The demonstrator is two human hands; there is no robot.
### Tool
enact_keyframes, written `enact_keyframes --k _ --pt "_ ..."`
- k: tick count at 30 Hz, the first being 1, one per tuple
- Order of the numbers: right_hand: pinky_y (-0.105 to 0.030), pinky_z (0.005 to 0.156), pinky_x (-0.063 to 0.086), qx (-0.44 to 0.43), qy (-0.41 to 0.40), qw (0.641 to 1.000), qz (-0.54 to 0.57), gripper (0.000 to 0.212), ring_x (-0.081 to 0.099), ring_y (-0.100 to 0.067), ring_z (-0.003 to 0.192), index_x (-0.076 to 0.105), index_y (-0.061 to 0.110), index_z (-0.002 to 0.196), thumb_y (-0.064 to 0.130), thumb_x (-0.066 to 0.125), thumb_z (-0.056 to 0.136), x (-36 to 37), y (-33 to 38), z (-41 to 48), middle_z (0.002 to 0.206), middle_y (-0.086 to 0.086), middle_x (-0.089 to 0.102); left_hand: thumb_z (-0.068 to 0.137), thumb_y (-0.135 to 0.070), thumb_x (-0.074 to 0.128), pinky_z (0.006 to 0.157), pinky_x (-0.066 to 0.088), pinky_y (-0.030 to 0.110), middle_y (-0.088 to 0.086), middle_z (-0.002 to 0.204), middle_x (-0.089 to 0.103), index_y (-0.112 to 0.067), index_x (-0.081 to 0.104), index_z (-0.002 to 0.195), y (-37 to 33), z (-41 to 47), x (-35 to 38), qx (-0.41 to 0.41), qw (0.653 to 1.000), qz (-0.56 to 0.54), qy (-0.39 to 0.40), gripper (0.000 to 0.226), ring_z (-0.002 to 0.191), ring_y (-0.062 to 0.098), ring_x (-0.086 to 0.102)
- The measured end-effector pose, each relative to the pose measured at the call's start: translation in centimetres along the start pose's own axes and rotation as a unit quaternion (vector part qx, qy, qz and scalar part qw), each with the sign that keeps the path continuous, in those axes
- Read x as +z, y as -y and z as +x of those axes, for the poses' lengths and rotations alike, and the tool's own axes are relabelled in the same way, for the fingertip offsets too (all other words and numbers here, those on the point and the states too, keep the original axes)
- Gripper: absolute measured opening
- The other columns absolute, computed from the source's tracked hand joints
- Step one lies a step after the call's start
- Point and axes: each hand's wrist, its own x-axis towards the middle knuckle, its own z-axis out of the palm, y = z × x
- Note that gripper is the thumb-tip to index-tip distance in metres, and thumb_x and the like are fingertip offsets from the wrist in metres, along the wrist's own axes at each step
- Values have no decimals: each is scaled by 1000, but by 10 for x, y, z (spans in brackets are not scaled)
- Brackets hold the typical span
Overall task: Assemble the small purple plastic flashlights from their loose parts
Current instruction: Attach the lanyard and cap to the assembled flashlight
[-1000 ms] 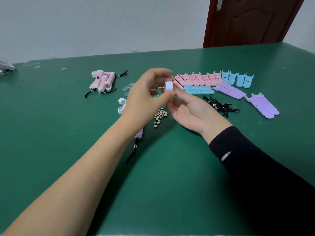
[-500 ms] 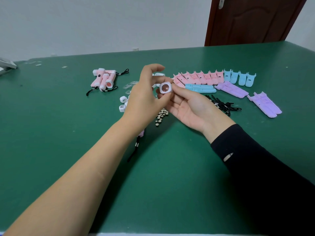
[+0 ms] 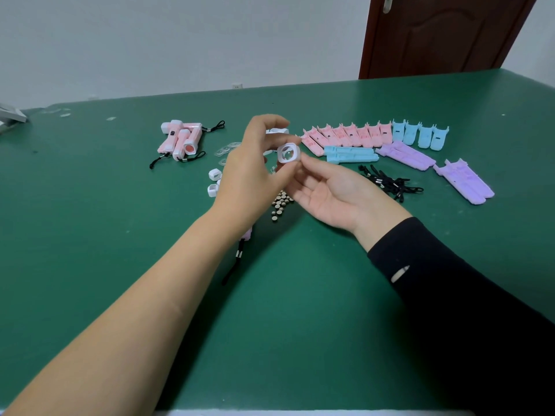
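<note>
A pale wall and a dark brown panelled door (image 3: 435,34) stand behind a worktop (image 3: 90,235) covered in matte green.

Held above its middle is a white head cap (image 3: 287,154). It is a rounded square of smooth plastic with a clear domed lens set in its face, and that face is turned toward the camera. The left hand (image 3: 249,175) pinches the cap from its 8 o'clock side, thumb under it and forefinger arched above. The right hand (image 3: 336,193) lies palm up at the cap's 4 o'clock, fingers loosely stretched, a fingertip touching the cap's right edge.

Two clusters of ribbed purple shells (image 3: 405,155) lie flat at 3 o'clock from the hands, with blue shells (image 3: 351,154) between them and the cap. Overlapping pink shells (image 3: 345,135) make a row at 2 o'clock. A tangle of black lanyards (image 3: 387,183) sits just beside the right hand. Small round button cells (image 3: 280,204) are scattered under the hands. Spare white caps (image 3: 213,181) lie at 9 o'clock, and finished pink flashlights (image 3: 180,139) lie at 10 o'clock.
</note>
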Motion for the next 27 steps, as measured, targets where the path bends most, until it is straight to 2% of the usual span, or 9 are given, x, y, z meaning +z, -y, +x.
enact_keyframes --k 10,15,19,21,24,27 --pt "-27 64 60 -5 -50 998 -46 7 72 -13 66 66 8 89 13 62 92 2 -1 -1 72 -4 74 87 -22 71 76 39 6 -14 112 70 -19 49 121 4 1 -1 2 999 33 13 40 105 -3 59" --pt "-23 70 55 -13 -75 994 -73 7 71 -7 65 66 14 88 18 63 92 4 -2 -5 71 2 73 84 -25 75 77 39 5 -21 104 66 -18 50 120 3 2 -4 5 999 35 17 44 100 -6 58" --pt "-18 58 55 -27 -92 992 -86 7 70 -5 61 66 15 86 18 63 92 7 -2 -8 67 4 72 84 -27 75 78 40 7 -23 104 65 -17 50 120 4 3 -5 7 999 38 25 44 98 -9 57" --pt "-17 55 54 -46 -93 988 -112 6 70 -5 64 66 15 87 18 64 92 7 -2 -9 69 5 73 85 -27 75 77 39 5 -26 101 63 -18 51 119 5 3 -5 7 999 35 29 42 94 -15 56" --pt "-17 57 51 -102 -103 974 -173 7 72 -6 75 66 14 98 17 63 92 8 -1 -10 76 5 74 85 -24 75 74 39 6 -24 97 65 -20 55 112 3 3 -5 -11 1000 -14 20 33 90 -15 59" --pt "-14 55 51 -159 -127 960 -194 5 69 -4 66 63 16 96 13 62 92 11 -2 -11 75 5 73 91 -21 67 72 46 12 -14 91 71 -19 63 111 0 5 -6 -87 986 -144 15 20 85 -3 65"
